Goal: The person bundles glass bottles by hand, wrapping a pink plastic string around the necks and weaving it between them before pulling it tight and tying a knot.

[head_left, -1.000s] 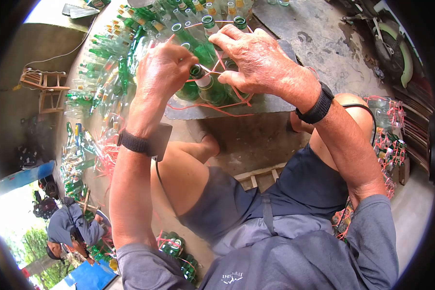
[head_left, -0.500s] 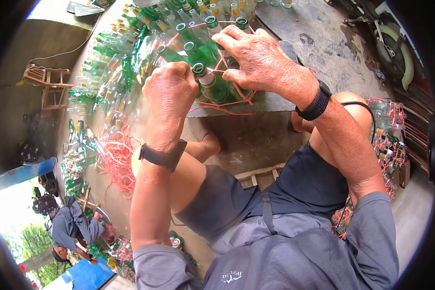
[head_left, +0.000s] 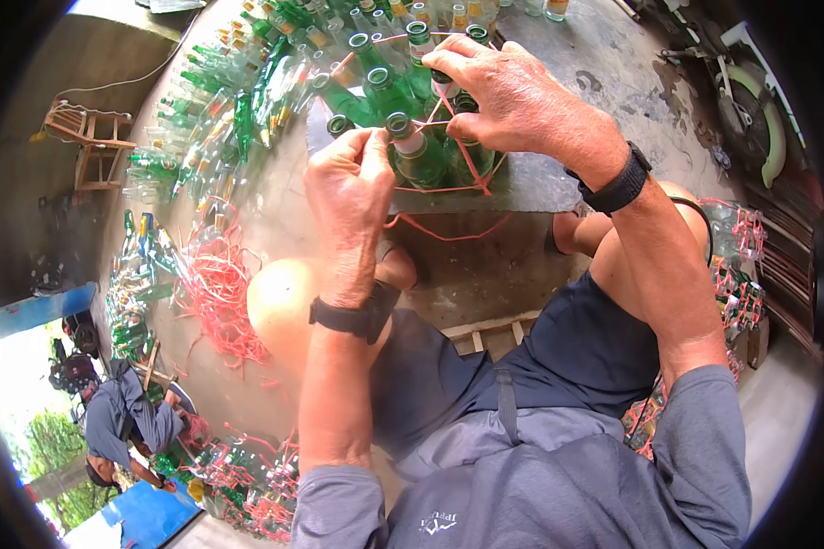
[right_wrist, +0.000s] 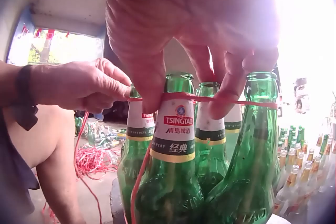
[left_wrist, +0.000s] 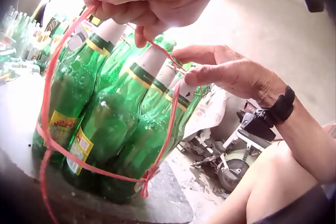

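A cluster of green beer bottles (left_wrist: 100, 129) stands upright on a grey board (head_left: 545, 188), with red plastic twine (left_wrist: 94, 167) looped round their bodies. A second strand of it crosses the necks. My left hand (head_left: 350, 188) pinches the twine beside the near-left bottle neck. My right hand (head_left: 531, 99) grips among the necks from above. In the right wrist view its thumb lies against the neck of a Tsingtao-labelled bottle (right_wrist: 176, 140), and its fingers come down on the other side, over the strand. A length of twine hangs in front of the board's near edge.
A tangle of red twine (head_left: 224, 297) lies on the floor at the left. Many loose bottles (head_left: 247, 101) crowd the far left. Tied bottle bundles (head_left: 247, 480) stand near another person (head_left: 124, 425). A wooden stool (head_left: 87, 151) is at the left, a motorbike (head_left: 751, 110) far right.
My left hand has come down and to the right, from beyond the left bottles to the near-left neck, uncovering bottles behind it. My right hand keeps its hold at the necks.
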Demonstrator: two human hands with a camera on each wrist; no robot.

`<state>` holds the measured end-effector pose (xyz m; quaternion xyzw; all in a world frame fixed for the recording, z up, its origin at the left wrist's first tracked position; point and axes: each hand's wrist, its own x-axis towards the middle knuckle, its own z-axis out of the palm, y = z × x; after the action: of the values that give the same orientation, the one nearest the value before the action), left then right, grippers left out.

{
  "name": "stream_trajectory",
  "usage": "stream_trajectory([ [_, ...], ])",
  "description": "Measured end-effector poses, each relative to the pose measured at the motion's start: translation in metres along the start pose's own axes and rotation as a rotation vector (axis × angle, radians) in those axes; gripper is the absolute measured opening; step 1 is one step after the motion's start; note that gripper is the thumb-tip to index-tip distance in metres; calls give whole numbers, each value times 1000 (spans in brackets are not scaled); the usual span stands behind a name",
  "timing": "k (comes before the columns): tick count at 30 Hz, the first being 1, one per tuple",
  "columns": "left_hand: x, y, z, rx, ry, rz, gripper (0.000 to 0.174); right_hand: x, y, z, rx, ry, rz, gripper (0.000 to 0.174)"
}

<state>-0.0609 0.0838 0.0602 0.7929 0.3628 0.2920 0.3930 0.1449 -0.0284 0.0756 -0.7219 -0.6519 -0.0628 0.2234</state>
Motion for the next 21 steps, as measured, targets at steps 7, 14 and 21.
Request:
stream_trajectory([
  [7,-20,-7,18,-168,228,49,13,2,4,1,7,-7,2,67],
  [14,-27,-22,22,-325,208,-52,12,1,-1,-9,21,-80,33,73],
  [21,-30,-21,16,-552,121,-305,11,5,0,-13,71,-126,57,70],
])
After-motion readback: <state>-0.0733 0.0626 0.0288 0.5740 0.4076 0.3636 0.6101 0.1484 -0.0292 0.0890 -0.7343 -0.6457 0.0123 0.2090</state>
